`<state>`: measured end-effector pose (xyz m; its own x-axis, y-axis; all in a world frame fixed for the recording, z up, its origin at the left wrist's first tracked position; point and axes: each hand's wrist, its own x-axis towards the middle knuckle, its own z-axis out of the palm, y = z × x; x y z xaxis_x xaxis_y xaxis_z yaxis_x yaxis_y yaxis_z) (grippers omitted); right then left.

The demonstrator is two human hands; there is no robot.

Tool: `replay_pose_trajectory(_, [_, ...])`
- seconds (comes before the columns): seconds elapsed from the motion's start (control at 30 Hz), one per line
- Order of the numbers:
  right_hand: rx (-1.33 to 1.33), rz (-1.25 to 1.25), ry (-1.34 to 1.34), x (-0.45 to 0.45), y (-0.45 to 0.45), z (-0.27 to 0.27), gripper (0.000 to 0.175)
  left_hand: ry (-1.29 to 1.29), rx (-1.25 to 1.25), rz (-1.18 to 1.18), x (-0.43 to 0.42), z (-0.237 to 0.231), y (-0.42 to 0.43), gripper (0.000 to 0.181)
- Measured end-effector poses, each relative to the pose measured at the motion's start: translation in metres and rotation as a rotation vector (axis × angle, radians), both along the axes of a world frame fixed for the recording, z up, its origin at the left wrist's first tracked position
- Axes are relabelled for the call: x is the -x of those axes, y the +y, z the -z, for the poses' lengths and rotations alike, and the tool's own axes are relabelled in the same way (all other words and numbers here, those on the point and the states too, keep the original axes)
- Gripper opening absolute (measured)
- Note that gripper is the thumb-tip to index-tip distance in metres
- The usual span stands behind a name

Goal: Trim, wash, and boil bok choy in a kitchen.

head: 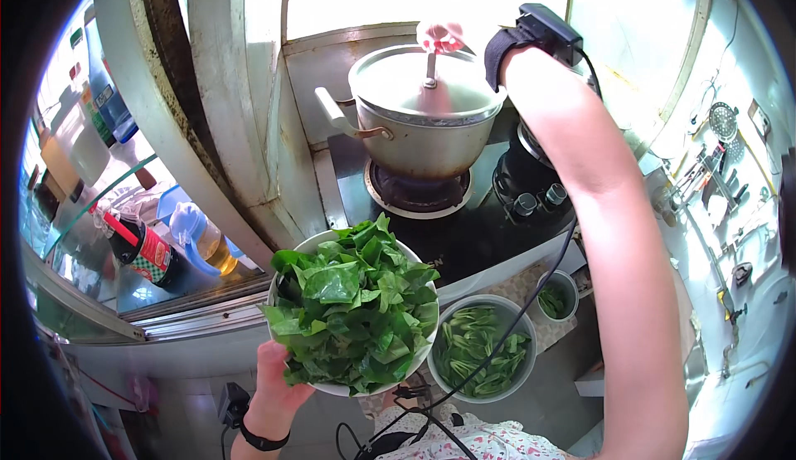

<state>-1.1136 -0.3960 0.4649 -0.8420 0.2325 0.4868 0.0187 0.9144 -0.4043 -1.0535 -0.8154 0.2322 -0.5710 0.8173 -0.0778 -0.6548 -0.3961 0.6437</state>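
My left hand (278, 371) grips the rim of a white bowl (415, 360) heaped with loose green leaves (357, 310). My right arm reaches over the gas stove, and my right hand (440, 35) is closed around the upright handle (430, 74) of a glass lid (398, 80). That lid lies on, or just at, the rim of a metal pot (429, 146); the glare hides whether there is a gap. The pot stands on the left burner (418, 195), its pale side handle (334, 110) pointing left. Strong light washes out part of my right hand.
Below the stove's front edge, a basin of leafy greens (482, 351) and a smaller bucket with greens (558, 296) stand low down. Stove knobs (540, 200) sit beside the right burner. Bottles, including a dark sauce bottle (146, 251), and an oil jug (208, 242) fill the left shelf. Cables hang before me.
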Motion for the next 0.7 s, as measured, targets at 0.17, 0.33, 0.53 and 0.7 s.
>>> replay_pose_trajectory(0.17, [0.249, -0.281, 0.107, -0.079, -0.010, -0.015, 0.047, -0.059, -0.036, -0.006, -0.005, 0.003, 0.006, 0.057])
replay_pose_trajectory(0.33, [0.417, -0.413, 0.113, -0.206, -0.015, -0.016, 0.051, 0.035, -0.152, -0.063, -0.024, 0.008, 0.018, 0.054])
replay_pose_trajectory(0.53, [0.387, 0.184, -0.033, -0.290, -0.004, 0.056, 0.021, 0.164, -0.069, -0.217, -0.060, 0.039, 0.027, 0.064])
replay_pose_trajectory(0.7, [0.495, 0.230, 0.052, -0.373, 0.016, 0.154, 0.026, 0.104, 0.009, -0.329, -0.121, 0.069, 0.035, 0.065])
